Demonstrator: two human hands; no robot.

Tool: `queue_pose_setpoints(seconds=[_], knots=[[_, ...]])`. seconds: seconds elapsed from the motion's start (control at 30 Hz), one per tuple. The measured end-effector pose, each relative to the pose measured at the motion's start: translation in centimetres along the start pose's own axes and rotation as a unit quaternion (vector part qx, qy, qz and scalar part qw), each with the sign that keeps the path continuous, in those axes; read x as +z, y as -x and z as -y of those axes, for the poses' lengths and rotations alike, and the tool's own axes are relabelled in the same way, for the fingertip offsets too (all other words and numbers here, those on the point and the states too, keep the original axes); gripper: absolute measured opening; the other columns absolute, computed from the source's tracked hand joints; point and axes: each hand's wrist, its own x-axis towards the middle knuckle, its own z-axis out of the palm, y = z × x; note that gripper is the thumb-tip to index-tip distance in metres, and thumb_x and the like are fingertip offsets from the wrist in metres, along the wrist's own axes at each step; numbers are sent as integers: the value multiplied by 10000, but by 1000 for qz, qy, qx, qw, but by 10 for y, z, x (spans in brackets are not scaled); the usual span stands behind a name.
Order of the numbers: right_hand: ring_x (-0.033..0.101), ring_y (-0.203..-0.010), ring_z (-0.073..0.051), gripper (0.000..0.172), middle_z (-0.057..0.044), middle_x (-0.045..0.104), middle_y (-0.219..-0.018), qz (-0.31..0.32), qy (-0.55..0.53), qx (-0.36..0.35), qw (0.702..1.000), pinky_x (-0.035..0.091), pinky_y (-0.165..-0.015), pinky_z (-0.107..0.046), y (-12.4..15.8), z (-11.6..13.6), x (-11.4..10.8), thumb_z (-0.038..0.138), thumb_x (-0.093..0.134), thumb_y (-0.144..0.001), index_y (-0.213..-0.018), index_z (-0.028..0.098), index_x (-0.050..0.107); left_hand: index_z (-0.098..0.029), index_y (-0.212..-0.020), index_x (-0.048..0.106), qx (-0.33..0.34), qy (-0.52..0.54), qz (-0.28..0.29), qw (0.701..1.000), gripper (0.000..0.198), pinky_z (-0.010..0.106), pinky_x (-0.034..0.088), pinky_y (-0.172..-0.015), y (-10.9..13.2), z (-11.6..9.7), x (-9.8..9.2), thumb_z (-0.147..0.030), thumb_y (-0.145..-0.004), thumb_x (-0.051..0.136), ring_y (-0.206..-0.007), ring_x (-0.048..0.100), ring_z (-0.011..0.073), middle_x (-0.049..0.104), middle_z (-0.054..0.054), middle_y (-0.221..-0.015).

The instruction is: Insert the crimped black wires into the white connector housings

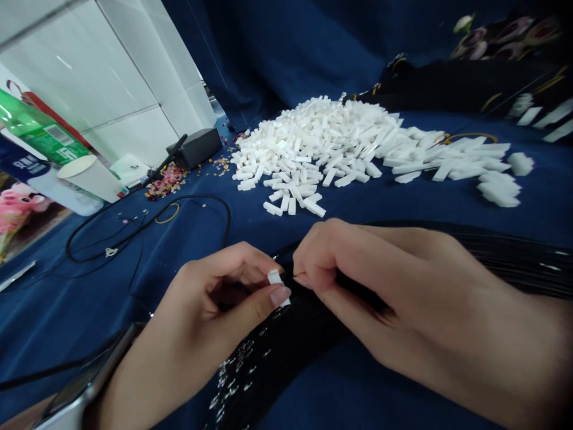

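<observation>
My left hand (219, 298) pinches a small white plastic block (275, 278) between thumb and fingertips. My right hand (358, 280) pinches thin black wires close to that block, and their tips are partly hidden by my fingers. These wires belong to a wide black bundle (505, 257) that runs under my right forearm and across the blue cloth (58, 310). A large heap of similar white blocks (313, 143) lies beyond my hands, out of reach of my fingertips.
Behind the heap, a black adapter box (197, 148) stands by a small pile of coloured bits (166, 181). A loose black cable (147, 230) loops on the cloth at left. A paper cup (89, 177) and green bottle (40, 128) lie far left; a dark floral fabric (470, 77) lies top right.
</observation>
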Motion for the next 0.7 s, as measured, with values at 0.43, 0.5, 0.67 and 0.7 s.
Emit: queue_pose_setpoints(seconds=[0.43,0.5,0.67,0.7], knots=[[457,-782,-138,161,-26,571,-809,30,132,-239,962,403,-703,-275,9,-2,13,-8,679,-733,-742,150,649,-256,-887,697,11,-5,-22,1000,117,98,544,-664,-10,5,-10,-140,-876,715,-702,707,65,750,-85,-765],[445,-788,-127,158,-25,557,-814,33,122,-244,961,405,-715,-260,11,-6,15,-28,686,-731,-743,126,652,-256,-898,695,15,-4,-15,1000,132,88,537,-680,-9,6,-10,-126,-885,707,-718,701,55,740,-91,-775],[477,-831,-118,147,-29,575,-908,-9,122,-188,975,422,-774,-240,12,-4,13,-5,547,-877,-893,125,615,-247,-880,687,7,17,-9,1000,106,110,529,-668,-10,8,-11,-143,-885,706,-702,672,65,714,-83,-744],[484,-821,-112,160,-25,571,-905,-17,111,-170,979,423,-762,-232,12,-3,13,-5,521,-892,-884,139,592,-246,-882,688,4,26,-7,1000,96,117,530,-659,-9,9,-11,-153,-880,712,-698,671,72,715,-78,-740]])
